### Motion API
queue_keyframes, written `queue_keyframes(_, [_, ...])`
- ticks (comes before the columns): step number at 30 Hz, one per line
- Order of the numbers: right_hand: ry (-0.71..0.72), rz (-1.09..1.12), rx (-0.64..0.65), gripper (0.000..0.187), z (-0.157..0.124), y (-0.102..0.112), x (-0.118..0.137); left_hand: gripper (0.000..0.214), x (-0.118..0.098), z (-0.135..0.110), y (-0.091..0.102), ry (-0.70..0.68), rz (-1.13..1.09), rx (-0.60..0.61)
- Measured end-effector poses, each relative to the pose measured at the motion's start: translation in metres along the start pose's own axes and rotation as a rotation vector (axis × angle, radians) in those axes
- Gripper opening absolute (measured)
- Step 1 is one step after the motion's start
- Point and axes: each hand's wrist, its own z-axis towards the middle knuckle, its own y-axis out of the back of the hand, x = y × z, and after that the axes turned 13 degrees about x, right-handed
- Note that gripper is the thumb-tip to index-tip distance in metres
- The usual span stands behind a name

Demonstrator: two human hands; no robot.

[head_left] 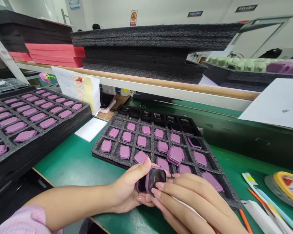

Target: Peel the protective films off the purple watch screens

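Observation:
My left hand [133,183] is closed around a purple smartwatch case [157,178] with a dark glossy screen. A second purple case with a dark face [141,184] shows behind it in the same hand. My right hand [188,198] has its fingertips pressed on the screen's lower right edge, gripping the watch. A thin white strip [189,208] shows between the right fingers; its kind is unclear. Just beyond the hands lies a black foam tray [117,122] of purple watch cases, most screen down. One loose case [175,155] rests on top of others.
On the left stands a stack of foam trays [70,125] filled with purple cases. A white pad [90,129] lies between the trays. Pens [258,195] and a tape roll [288,187] are at the right. The shelf [146,79] above holds black foam sheets [141,58].

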Motion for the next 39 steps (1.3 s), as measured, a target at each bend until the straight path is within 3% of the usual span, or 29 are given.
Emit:
queue_keyframes(2, [0.046, -0.086, -0.028, 0.043, 0.006, -0.007, -0.001, 0.056, 0.003, 0.001, 0.0, -0.055, 0.077, -0.021])
queue_keyframes(4, [-0.002, -0.077, -0.036, 0.051, 0.012, -0.012, -0.003, 0.057, 0.006, 0.001, 0.001, -0.075, 0.157, -0.034])
queue_keyframes(8, [-0.087, 0.11, 0.01, 0.043, 0.016, -0.012, -0.008, 0.059, 0.007, 0.002, -0.001, -0.051, 0.184, -0.073])
queue_keyframes(13, [-0.121, 0.137, 0.012, 0.046, 0.015, -0.008, -0.009, 0.059, 0.002, 0.002, -0.001, -0.077, 0.142, -0.18])
queue_keyframes(19, [-0.051, 0.061, 0.027, 0.044, 0.016, -0.004, -0.024, 0.052, 0.002, 0.002, 0.001, -0.05, 0.115, -0.097])
queue_keyframes(21, [-0.146, -0.039, -0.011, 0.039, 0.014, 0.003, -0.042, 0.045, 0.002, 0.002, 0.0, -0.044, 0.125, -0.107])
queue_keyframes(25, [-0.468, -0.074, -0.06, 0.036, 0.005, 0.013, -0.084, 0.045, 0.001, 0.003, 0.0, 0.017, 0.065, -0.148])
queue_keyframes(30, [-0.499, -0.017, 0.06, 0.035, -0.002, 0.003, -0.108, 0.054, 0.001, 0.004, 0.001, 0.113, 0.185, -0.099])
queue_keyframes(34, [-0.456, 0.041, 0.054, 0.051, 0.003, 0.003, -0.095, 0.053, 0.004, 0.003, -0.003, 0.153, 0.353, -0.126])
queue_keyframes(38, [-0.318, 0.129, 0.048, 0.028, 0.013, 0.011, -0.057, 0.057, 0.007, 0.003, -0.001, 0.157, 0.29, -0.16])
queue_keyframes(39, [-0.271, 0.157, 0.075, 0.029, 0.015, 0.011, -0.047, 0.058, 0.007, 0.004, 0.0, 0.146, 0.245, -0.181])
